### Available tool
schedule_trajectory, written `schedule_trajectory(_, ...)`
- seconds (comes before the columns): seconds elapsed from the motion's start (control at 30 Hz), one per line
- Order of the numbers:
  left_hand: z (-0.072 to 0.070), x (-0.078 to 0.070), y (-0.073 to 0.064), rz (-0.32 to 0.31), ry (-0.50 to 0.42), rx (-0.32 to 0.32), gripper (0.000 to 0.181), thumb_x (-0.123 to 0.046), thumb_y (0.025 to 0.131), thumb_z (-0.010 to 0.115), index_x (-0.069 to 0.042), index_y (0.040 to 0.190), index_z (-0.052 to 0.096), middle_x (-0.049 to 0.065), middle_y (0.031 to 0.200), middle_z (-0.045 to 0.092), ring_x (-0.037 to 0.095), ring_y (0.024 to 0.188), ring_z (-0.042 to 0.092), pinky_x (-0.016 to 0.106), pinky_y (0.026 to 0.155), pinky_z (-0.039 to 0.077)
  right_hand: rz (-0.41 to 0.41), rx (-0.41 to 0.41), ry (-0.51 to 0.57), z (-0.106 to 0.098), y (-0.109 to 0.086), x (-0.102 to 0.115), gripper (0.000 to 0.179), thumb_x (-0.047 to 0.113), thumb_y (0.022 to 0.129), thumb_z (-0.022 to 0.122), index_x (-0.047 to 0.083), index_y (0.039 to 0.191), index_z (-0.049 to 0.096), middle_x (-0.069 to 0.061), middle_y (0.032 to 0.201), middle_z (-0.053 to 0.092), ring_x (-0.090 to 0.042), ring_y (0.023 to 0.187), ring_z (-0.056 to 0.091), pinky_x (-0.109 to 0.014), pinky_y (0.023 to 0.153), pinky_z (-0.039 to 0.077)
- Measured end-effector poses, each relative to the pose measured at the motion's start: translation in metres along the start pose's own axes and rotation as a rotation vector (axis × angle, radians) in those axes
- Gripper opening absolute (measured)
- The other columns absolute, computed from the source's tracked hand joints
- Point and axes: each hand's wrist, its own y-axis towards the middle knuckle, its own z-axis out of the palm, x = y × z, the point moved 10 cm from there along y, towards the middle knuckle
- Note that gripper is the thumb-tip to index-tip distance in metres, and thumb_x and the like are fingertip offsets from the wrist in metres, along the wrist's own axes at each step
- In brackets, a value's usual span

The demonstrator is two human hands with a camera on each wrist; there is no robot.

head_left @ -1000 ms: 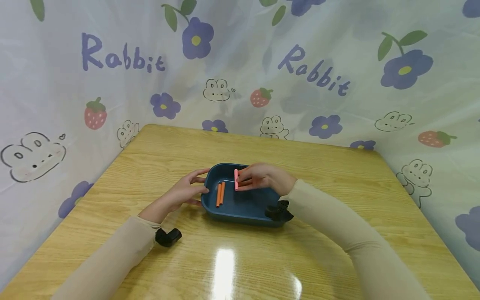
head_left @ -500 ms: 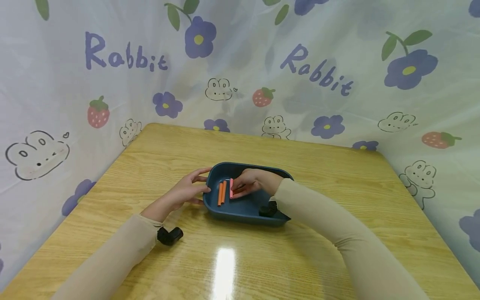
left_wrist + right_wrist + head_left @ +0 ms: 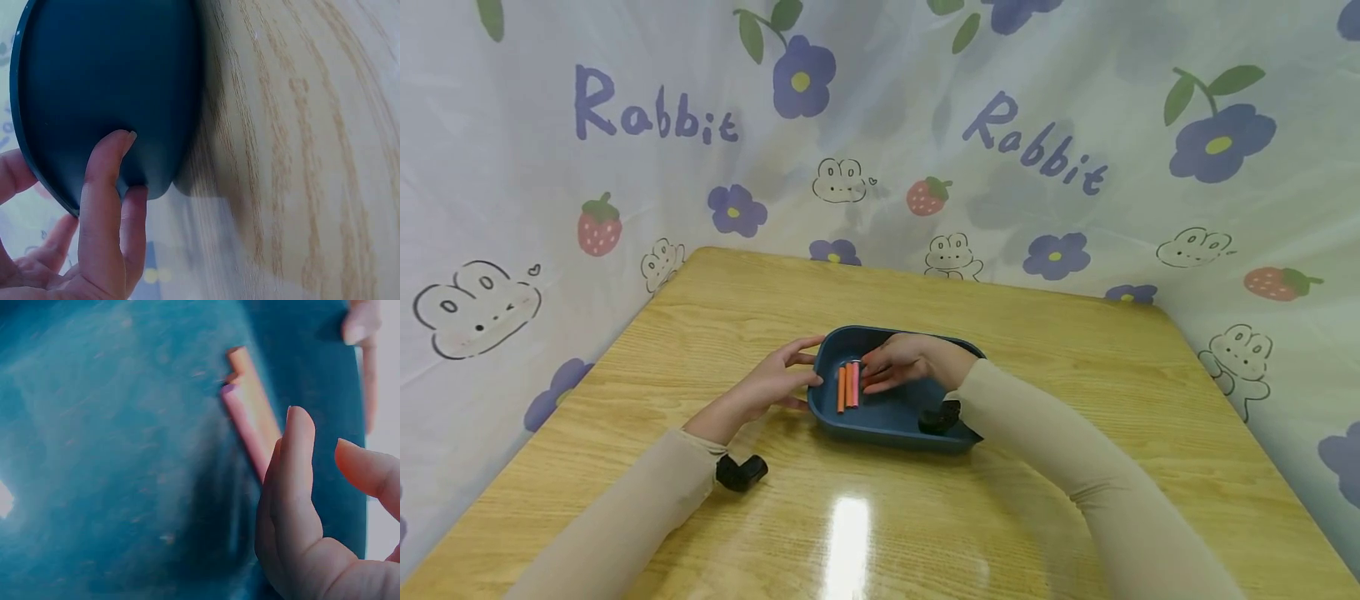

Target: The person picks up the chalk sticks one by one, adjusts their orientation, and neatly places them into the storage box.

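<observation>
In the head view a deep blue tray [image 3: 891, 435] stands mid-table. Two orange chalk-like sticks [image 3: 841, 390] lie side by side near its left end. Alongside them on the right is a pink chalk-like stick [image 3: 856, 385]. My left hand [image 3: 767, 385] holds the tray's left end, with a fingertip at the rim and other fingers [image 3: 103, 206] against the outer wall. Inside the tray, my right hand [image 3: 906, 360] is just right of the pink stick. In the right wrist view its fingers [image 3: 294, 462] are extended, the thumb apart, with nothing between them; part of the pink stick is hidden.
The wooden table [image 3: 760, 300] reaches back to a white cloth [image 3: 880, 100] printed with rabbits, flowers and strawberries. A black wrist camera [image 3: 741, 473] is strapped to the left wrist, another [image 3: 938, 417] to the right.
My right hand has carried the pink stick left and down, laid it against the orange ones and let it go. The left hand has kept its place on the tray.
</observation>
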Motion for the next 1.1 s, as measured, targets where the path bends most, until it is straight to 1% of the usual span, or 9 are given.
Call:
schedule_trajectory(0.1,0.001,0.0,0.001,0.0,0.001,0.003,0.064,-0.002,0.091,0.053,-0.014,0.148,0.026,0.026,0.137,0.033,0.035,0.102,0.056,0.045,0.069,0.055,-0.04,0.017,-0.005,0.001,-0.007,0.008,0.046,-0.009,0.092,0.045,-0.004,0.137,0.034,-0.02,0.115,0.046,-0.028,0.097,0.052,-0.042,0.097,0.042)
schedule_trajectory(0.27,0.001,0.001,0.001,-0.007,0.001,0.004,0.065,-0.003,0.091,0.054,-0.014,0.148,0.026,0.026,0.137,0.032,0.035,0.101,0.056,0.045,0.069,0.055,-0.102,0.03,-0.018,0.002,-0.02,0.019,0.048,-0.006,0.094,0.046,-0.003,0.139,0.032,-0.024,0.128,0.043,-0.025,0.093,0.055,-0.041,0.093,0.045)
schedule_trajectory(0.37,0.001,0.001,0.001,-0.008,0.001,0.003,0.065,-0.003,0.091,0.054,-0.015,0.148,0.025,0.026,0.137,0.032,0.035,0.102,0.056,0.045,0.069,0.055,-0.135,0.05,-0.021,0.004,-0.029,0.024,0.05,-0.006,0.094,0.045,-0.002,0.142,0.029,-0.026,0.133,0.039,-0.026,0.095,0.055,-0.04,0.092,0.046)
schedule_trajectory(0.57,0.002,-0.001,0.001,-0.009,0.004,-0.001,0.065,-0.003,0.091,0.054,-0.016,0.148,0.025,0.025,0.138,0.032,0.037,0.104,0.055,0.047,0.07,0.054,-0.199,0.087,-0.047,0.003,-0.048,0.029,0.053,-0.006,0.095,0.044,-0.003,0.144,0.023,-0.028,0.138,0.031,-0.026,0.099,0.054,-0.04,0.094,0.044)
schedule_trajectory(0.7,0.002,-0.001,0.001,-0.009,0.009,-0.004,0.065,-0.002,0.09,0.054,-0.016,0.148,0.026,0.025,0.138,0.032,0.036,0.102,0.056,0.047,0.071,0.054,-0.238,0.1,-0.065,-0.002,-0.062,0.029,0.054,-0.006,0.095,0.043,-0.004,0.144,0.021,-0.029,0.14,0.027,-0.027,0.102,0.054,-0.039,0.094,0.044)
schedule_trajectory(0.77,0.002,-0.001,0.001,-0.009,0.012,-0.005,0.065,-0.003,0.09,0.054,-0.015,0.148,0.026,0.025,0.137,0.033,0.034,0.1,0.057,0.047,0.07,0.054,-0.254,0.102,-0.068,-0.004,-0.069,0.028,0.054,-0.005,0.095,0.042,-0.005,0.144,0.021,-0.03,0.14,0.027,-0.029,0.106,0.052,-0.039,0.094,0.045)
schedule_trajectory(0.83,0.001,0.0,0.001,-0.013,0.01,-0.01,0.065,-0.002,0.09,0.054,-0.016,0.147,0.027,0.025,0.137,0.033,0.032,0.098,0.058,0.046,0.07,0.054,-0.268,0.107,-0.069,-0.006,-0.075,0.027,0.054,-0.005,0.095,0.042,-0.005,0.144,0.02,-0.03,0.14,0.025,-0.035,0.113,0.048,-0.04,0.093,0.045)
schedule_trajectory(0.9,0.001,0.001,0.001,-0.014,0.012,-0.012,0.066,-0.002,0.089,0.055,-0.016,0.147,0.027,0.024,0.137,0.034,0.032,0.098,0.058,0.045,0.069,0.055,-0.277,0.104,-0.071,-0.009,-0.081,0.025,0.054,-0.004,0.095,0.043,-0.005,0.144,0.02,-0.03,0.141,0.024,-0.037,0.118,0.045,-0.039,0.093,0.045)
schedule_trajectory(1.1,0.002,0.001,0.001,-0.015,0.014,-0.013,0.066,-0.002,0.089,0.054,-0.016,0.147,0.027,0.024,0.137,0.033,0.033,0.099,0.058,0.045,0.069,0.055,-0.311,0.099,-0.075,-0.021,-0.099,0.017,0.055,-0.003,0.095,0.043,-0.006,0.144,0.018,-0.03,0.144,0.02,-0.043,0.125,0.036,-0.039,0.093,0.046)
